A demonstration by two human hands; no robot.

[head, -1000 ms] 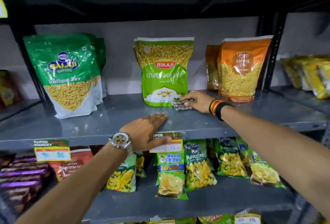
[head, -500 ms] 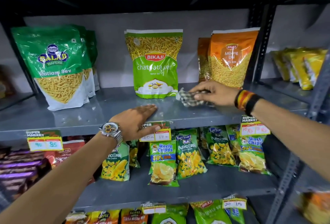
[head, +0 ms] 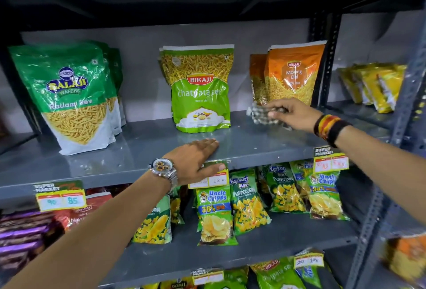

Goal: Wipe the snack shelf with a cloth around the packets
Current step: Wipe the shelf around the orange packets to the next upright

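Cloth (head: 265, 116) sits bunched in the right hand's (head: 292, 116) pinching grip on the shelf (head: 138, 148) before the orange packet (head: 295, 76), left hand (head: 196, 159) spread flat at the edge; wiping likely heads around that packet next

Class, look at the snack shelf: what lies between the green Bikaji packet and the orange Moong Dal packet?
In the head view, the cloth under the right hand lies between the green Bikaji packet and the orange Moong Dal packet.
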